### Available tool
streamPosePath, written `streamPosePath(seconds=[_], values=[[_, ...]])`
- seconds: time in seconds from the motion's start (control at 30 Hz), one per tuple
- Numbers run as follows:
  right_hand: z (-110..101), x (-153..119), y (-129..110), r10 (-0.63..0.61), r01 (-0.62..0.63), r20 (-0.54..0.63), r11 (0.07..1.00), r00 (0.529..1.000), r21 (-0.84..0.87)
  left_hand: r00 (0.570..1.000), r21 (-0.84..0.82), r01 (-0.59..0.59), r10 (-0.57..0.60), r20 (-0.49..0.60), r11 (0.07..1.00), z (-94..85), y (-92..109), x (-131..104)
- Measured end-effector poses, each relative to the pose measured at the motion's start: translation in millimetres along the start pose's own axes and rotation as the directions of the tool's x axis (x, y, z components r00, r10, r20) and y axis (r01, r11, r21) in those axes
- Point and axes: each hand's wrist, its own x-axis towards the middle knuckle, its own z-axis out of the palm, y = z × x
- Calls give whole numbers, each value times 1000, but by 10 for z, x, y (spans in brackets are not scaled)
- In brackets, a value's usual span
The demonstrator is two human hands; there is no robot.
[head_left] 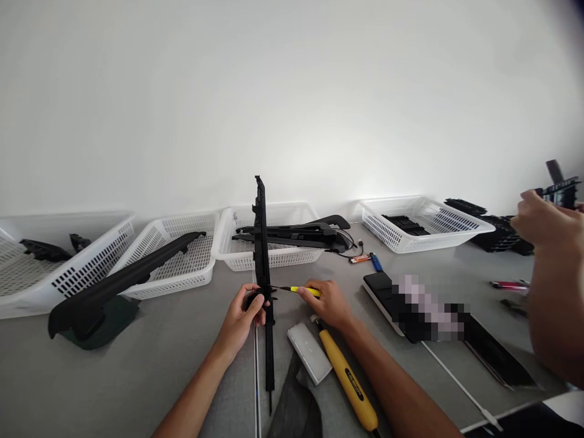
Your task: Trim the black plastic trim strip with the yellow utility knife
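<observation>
Upright in front of me stands a long black plastic trim strip (261, 243), with clips and ribs along its edge. My left hand (249, 309) is closed around it near its middle, thumb in front. From the right, my right hand (329, 302) pinches a slim yellow-handled trimming tool (305, 291). Its thin dark tip points left and reaches the strip just above my left fingers; whether it touches, I cannot tell. Below my right forearm lies a thick yellow-handled power tool (349, 380) with a black label. Beside it are a white rectangular block (309, 351) and a dark cloth-like piece (294, 404).
Several white baskets line the wall, among them a middle basket (274, 263) with black trim parts and a right basket (396, 243). A large black panel (123, 283) leans over the left one. Lighters (360, 258), a power bank (383, 298) and another person's hand (545, 219) are at right.
</observation>
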Motion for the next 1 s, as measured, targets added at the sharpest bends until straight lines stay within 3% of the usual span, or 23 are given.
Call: streamPosePath(seconds=[0.27,0.5,0.67,1.0], values=[[13,-10,-52,-7,7,4,1000,1000,7,999,-49,38,-38,2,998,38,-44,-11],[26,-39,-81,-31,29,51,999,998,41,993,-38,74,-70,93,997,-10,-43,-17],[34,-34,-88,-5,5,5,999,1000,54,991,-44,63,-57,124,997,-33,-39,-24],[120,-72,-182,-48,37,118,995,992,95,987,-53,84,-75,144,995,-15,-37,-39]])
